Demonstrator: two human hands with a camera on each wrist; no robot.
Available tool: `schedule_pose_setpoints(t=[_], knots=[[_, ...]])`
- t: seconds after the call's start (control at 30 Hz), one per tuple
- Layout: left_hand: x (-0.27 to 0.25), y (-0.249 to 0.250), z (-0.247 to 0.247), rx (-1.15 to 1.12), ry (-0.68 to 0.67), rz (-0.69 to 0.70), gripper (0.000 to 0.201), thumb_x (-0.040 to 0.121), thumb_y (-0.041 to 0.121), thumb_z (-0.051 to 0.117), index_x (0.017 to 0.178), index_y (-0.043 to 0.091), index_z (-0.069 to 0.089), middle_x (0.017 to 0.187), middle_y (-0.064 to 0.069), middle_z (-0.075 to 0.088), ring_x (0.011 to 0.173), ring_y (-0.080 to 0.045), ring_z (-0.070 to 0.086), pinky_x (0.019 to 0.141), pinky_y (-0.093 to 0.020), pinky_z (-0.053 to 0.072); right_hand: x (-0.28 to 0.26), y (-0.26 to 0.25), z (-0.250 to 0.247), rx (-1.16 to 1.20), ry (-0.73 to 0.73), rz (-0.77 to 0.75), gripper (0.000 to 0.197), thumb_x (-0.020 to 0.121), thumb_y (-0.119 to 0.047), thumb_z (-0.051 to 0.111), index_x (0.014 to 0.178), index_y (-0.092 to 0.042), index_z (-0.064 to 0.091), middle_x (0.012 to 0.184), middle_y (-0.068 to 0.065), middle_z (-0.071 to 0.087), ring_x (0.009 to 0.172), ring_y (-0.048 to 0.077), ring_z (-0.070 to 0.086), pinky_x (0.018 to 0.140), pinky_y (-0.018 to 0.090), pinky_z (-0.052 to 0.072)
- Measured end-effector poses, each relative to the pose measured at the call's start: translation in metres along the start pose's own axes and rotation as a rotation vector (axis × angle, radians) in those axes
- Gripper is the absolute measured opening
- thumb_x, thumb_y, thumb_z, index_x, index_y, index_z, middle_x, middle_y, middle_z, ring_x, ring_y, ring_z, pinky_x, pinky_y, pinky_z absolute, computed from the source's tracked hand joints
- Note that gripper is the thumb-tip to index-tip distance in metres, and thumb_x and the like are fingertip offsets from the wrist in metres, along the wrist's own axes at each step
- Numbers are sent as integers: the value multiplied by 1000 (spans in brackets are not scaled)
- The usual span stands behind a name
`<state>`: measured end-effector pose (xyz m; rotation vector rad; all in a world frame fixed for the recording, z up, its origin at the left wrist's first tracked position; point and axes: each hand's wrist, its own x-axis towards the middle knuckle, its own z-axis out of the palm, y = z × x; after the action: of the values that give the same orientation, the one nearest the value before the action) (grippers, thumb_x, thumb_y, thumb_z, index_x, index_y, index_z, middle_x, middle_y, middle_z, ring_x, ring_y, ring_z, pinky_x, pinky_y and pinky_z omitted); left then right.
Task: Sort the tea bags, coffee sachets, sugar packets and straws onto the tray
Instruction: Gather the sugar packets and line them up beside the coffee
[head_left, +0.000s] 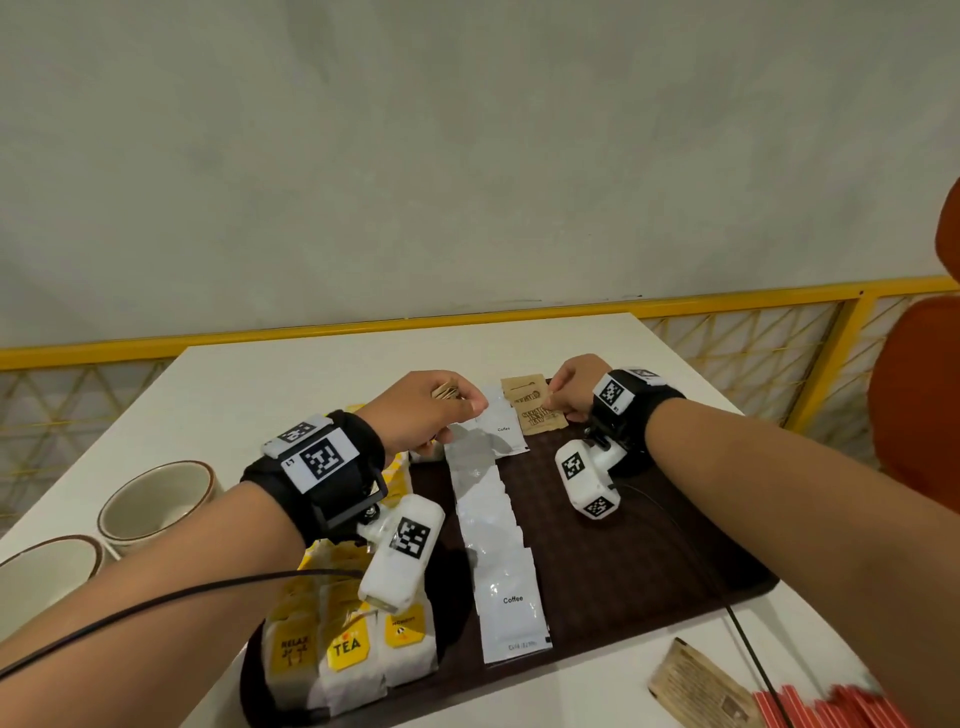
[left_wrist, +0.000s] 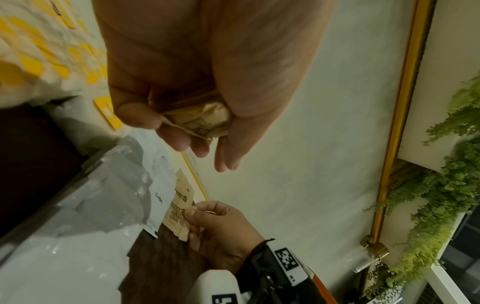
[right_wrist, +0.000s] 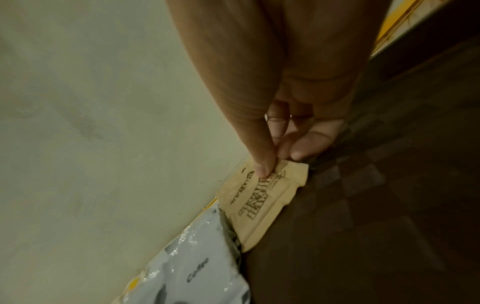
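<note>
A dark brown tray (head_left: 623, 566) lies on the white table. White coffee sachets (head_left: 498, 525) run in an overlapping row down its middle. Yellow-tagged tea bags (head_left: 345, 644) fill its left side. At the far end, my right hand (head_left: 563, 397) pinches a brown sugar packet (head_left: 537, 415) lying on the tray next to the top sachet; the right wrist view shows thumb and fingers on that sugar packet (right_wrist: 262, 197). My left hand (head_left: 441, 410) hovers over the sachet row and grips a small bundle of brown sugar packets (left_wrist: 200, 121) in curled fingers.
Two cream cups (head_left: 156, 499) stand on the table at the left. Near the front right edge lie another brown packet (head_left: 696, 686) and several red straws (head_left: 831, 709). An orange chair (head_left: 919, 395) stands at the right, a yellow railing behind the table.
</note>
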<state>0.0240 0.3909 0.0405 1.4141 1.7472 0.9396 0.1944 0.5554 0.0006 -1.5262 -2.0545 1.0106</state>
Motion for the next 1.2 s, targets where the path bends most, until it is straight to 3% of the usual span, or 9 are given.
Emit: schedule_pose_setpoints(t=[0.27, 0.4, 0.47, 0.57, 0.67, 0.8, 0.87, 0.97, 1.2], knots=[[0, -3, 5, -71, -15, -20, 14, 92, 22, 60, 100, 13, 68, 86, -3, 59, 60, -13, 50, 44, -19, 39, 7, -2, 2, 57, 8, 9, 24, 79, -1, 73, 73, -12, 53, 73, 17, 67, 65, 27, 61, 81, 45, 55], [-1, -3, 4, -164, -14, -60, 12, 91, 18, 62, 101, 16, 67, 87, -4, 59, 64, -14, 53, 50, -22, 45, 10, 3, 0, -2, 8, 8, 18, 75, -7, 73, 66, -12, 58, 77, 19, 72, 66, 25, 65, 82, 47, 57], [-2, -5, 3, -310, -45, -92, 20, 89, 9, 64, 107, 16, 65, 86, -6, 58, 68, -16, 57, 56, -26, 51, 7, 2, -4, -45, 36, -14, 19, 77, -14, 73, 63, -11, 60, 74, 15, 72, 64, 22, 63, 80, 41, 58], [-4, -7, 4, -575, -107, -123, 43, 85, -6, 63, 121, 16, 55, 89, -11, 62, 74, -22, 64, 68, -33, 57, -17, -12, -9, -18, 131, -160, 18, 82, -21, 73, 72, -15, 59, 71, 2, 64, 66, 16, 59, 69, 31, 53], [-4, -7, 7, -733, -143, -112, 54, 82, -16, 59, 126, 15, 47, 93, -17, 67, 78, -25, 68, 73, -34, 59, -62, -31, -8, 252, -39, -354, 9, 83, -18, 72, 82, -12, 64, 73, -1, 61, 63, 9, 56, 60, 21, 50], [-1, -7, 17, -747, -264, -33, 66, 74, -18, 66, 132, 4, 44, 105, -18, 63, 94, -28, 67, 75, -33, 59, -107, -42, -5, 134, -166, -512, 12, 81, -19, 74, 93, -21, 71, 78, -9, 64, 64, 2, 55, 64, 15, 47], [-2, -4, 22, -688, -310, 35, 51, 76, -20, 62, 122, -1, 53, 102, -17, 64, 94, -25, 67, 76, -29, 58, -113, -41, -4, 80, -131, -550, 15, 79, -19, 76, 93, -23, 71, 80, -11, 64, 65, 4, 53, 65, 14, 45], [-4, 1, 26, -673, -359, 93, 34, 77, -21, 57, 96, 6, 63, 84, -8, 69, 83, -17, 69, 79, -24, 57, -114, -40, -8, 91, -91, -627, 23, 79, -15, 76, 98, -26, 69, 89, -6, 62, 64, 5, 50, 67, 16, 45], [-5, 9, 29, -697, -421, 62, 39, 67, -6, 68, 101, 8, 59, 79, -5, 66, 77, -13, 68, 76, -23, 57, -112, -45, -13, -21, -13, -701, 25, 77, -12, 77, 102, -16, 71, 87, -11, 52, 69, -14, 50, 65, 9, 41]])
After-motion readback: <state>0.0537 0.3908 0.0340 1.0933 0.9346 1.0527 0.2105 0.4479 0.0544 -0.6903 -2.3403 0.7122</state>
